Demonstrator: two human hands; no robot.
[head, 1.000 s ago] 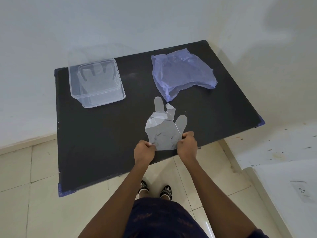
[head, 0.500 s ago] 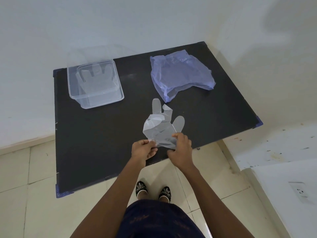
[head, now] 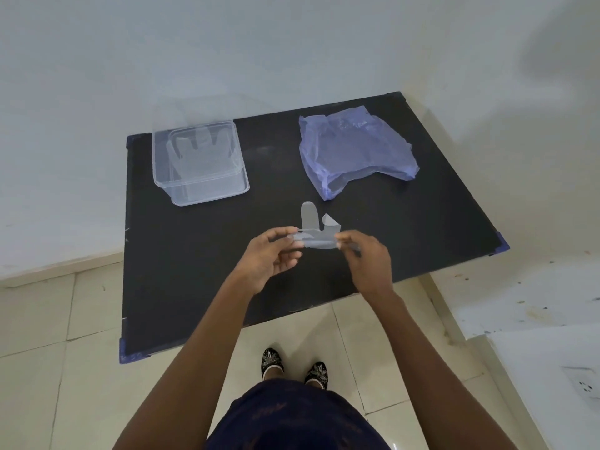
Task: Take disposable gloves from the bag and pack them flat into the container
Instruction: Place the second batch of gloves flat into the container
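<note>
A clear disposable glove [head: 314, 233] is stretched between my two hands above the middle of the black table [head: 181, 274], its fingers pointing away from me. My left hand [head: 271, 254] pinches its left edge and my right hand [head: 365, 256] pinches its right edge. The crumpled blue plastic bag [head: 354, 151] lies at the back right of the table, its mouth toward me. A clear plastic container [head: 238, 177] stands at the back left, with a clear glove [head: 196, 152] lying flat inside it.
The table stands against a white wall at the back. Its front edge is near my feet [head: 293, 368] on a tiled floor. A white surface with a socket [head: 581, 384] lies low on the right.
The glove lay on the table near the front edge, held at its cuff. Both hands have since lifted it off the table and moved it away from me, holding it edge-on.
</note>
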